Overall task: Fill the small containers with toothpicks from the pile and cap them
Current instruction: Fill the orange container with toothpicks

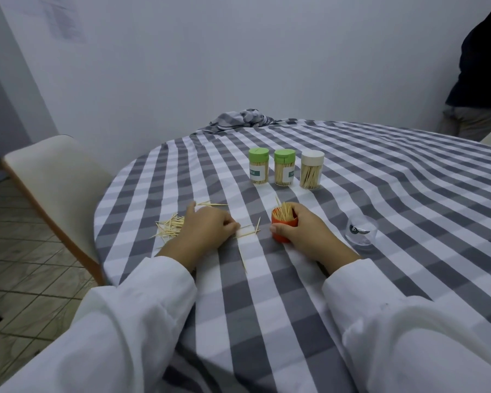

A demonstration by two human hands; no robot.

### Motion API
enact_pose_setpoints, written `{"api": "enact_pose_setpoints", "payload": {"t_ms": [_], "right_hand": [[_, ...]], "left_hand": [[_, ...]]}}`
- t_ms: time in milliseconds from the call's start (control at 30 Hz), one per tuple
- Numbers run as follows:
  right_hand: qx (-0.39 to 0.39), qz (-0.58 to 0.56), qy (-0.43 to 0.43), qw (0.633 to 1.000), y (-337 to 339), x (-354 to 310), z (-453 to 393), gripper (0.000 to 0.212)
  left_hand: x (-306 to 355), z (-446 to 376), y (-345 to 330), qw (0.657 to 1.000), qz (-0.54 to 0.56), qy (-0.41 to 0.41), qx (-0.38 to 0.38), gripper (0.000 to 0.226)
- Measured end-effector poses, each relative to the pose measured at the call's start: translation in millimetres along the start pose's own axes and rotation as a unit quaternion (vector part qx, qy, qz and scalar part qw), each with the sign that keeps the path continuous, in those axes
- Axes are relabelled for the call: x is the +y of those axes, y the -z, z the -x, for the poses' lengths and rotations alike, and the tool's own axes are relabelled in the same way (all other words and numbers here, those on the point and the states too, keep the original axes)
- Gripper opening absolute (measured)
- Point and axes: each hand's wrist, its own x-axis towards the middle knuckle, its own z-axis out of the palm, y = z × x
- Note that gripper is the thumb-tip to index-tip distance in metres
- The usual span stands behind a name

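**Left hand gathers strays while the cup stands full**

The left hand [207, 225] lies on the cloth with fingers curled, pinching toothpicks [245, 232] at its fingertips; the pile [169, 226] sits just to its left. To its right, the right hand [304, 231] wraps the orange cup [282, 225], already bristling with sticks. Beyond both hands stand three capped jars [285, 170]; a clear cap [362, 229] lies right of the right hand. Thin sticks could slip the pinch, or jam against the crowded cup and tip it.

Round table [408, 171] in grey-checked cloth: three capped toothpick jars [284, 171] beyond the grips, loose toothpicks [169, 226] left, clear container [362, 230] right.
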Motion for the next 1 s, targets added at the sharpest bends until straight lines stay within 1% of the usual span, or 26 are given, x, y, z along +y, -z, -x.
{"api": "enact_pose_setpoints", "payload": {"t_ms": [33, 67, 133, 200, 233, 267, 300, 333, 400, 500, 600, 633, 700, 800, 833, 867, 900, 967, 1000], "right_hand": [[0.0, -0.002, 0.0, 1.0, 0.0, -0.2, 0.0, 0.057], [-0.001, -0.003, -0.001, 1.0, -0.2, -0.6, -0.1, 0.058], [-0.001, 0.0, -0.003, 1.0, -0.5, -1.3, 0.0, 0.06], [0.0, 0.003, -0.003, 1.0, -0.6, -1.4, 0.5, 0.061], [0.001, 0.003, -0.001, 1.0, -0.4, -1.2, 0.8, 0.061], [0.001, 0.003, 0.001, 1.0, -0.4, -1.0, 0.9, 0.061], [0.002, 0.004, 0.003, 1.0, -0.5, -1.1, 1.4, 0.06], [0.002, 0.005, 0.004, 1.0, -0.5, -1.2, 1.6, 0.06], [0.003, 0.006, 0.005, 1.0, -0.5, -1.5, 2.3, 0.059], [0.004, 0.005, 0.003, 1.0, -1.0, -1.6, 3.1, 0.059], [0.004, 0.009, -0.005, 1.0, -1.3, -1.9, 2.6, 0.061], [0.003, 0.009, -0.006, 1.0, -1.5, -2.1, 2.5, 0.062], [0.003, 0.009, -0.009, 1.0, -2.1, -2.1, 1.7, 0.063], [0.011, 0.014, -0.009, 1.0, -3.5, -1.0, 0.2, 0.064], [0.014, 0.013, -0.007, 1.0, -3.8, -0.6, 0.3, 0.064], [0.016, 0.01, -0.004, 1.0, -4.2, -0.1, 0.0, 0.063], [0.017, 0.006, -0.001, 1.0, -4.4, 0.6, 0.2, 0.063], [0.015, 0.005, 0.0, 1.0, -5.8, 0.8, -0.7, 0.064], [0.014, 0.008, -0.001, 1.0, -7.1, 0.3, -1.4, 0.065]], "left_hand": [[-1.4, 2.3, 2.5, 1.0, 0.004, 0.004, -0.008, 0.035], [-2.1, 5.8, 5.7, 0.999, 0.022, -0.002, -0.025, 0.033], [-5.0, 13.0, 14.0, 0.99, 0.108, -0.03, -0.086, 0.019], [-8.6, 20.1, 22.1, 0.955, 0.24, -0.046, -0.17, 0.032], [-10.8, 23.0, 24.5, 0.938, 0.278, -0.047, -0.203, 0.037], [-11.5, 25.9, 25.3, 0.932, 0.281, -0.05, -0.224, 0.036], [-13.1, 27.0, 23.3, 0.937, 0.253, -0.056, -0.236, 0.032], [-14.7, 26.7, 20.1, 0.948, 0.205, -0.062, -0.235, 0.026], [-16.4, 23.2, 13.3, 0.97, 0.121, -0.068, -0.199, 0.012], [-18.5, 16.4, 6.7, 0.99, 0.058, -0.047, -0.116, 0.009], [-19.3, 10.5, 2.5, 0.999, 0.023, -0.001, -0.037, 0.006], [-17.5, 8.9, 0.6, 1.0, 0.019, 0.012, -0.017, 0.012], [-7.5, 4.1, -5.8, 1.0, 0.014, 0.018, 0.008, 0.034], [14.8, -8.9, -16.4, 1.0, 0.014, -0.002, -0.003, 0.069], [21.2, -13.4, -19.4, 1.0, -0.001, -0.013, -0.012, 0.072], [26.0, -17.4, -21.4, 0.999, -0.018, -0.029, -0.016, 0.068], [29.0, -20.2, -21.3, 0.999, -0.024, -0.045, -0.014, 0.057], [29.0, -23.1, -18.3, 0.998, 0.008, -0.065, -0.009, 0.034], [26.4, -23.1, -15.7, 0.997, 0.029, -0.065, -0.013, 0.029]]}}
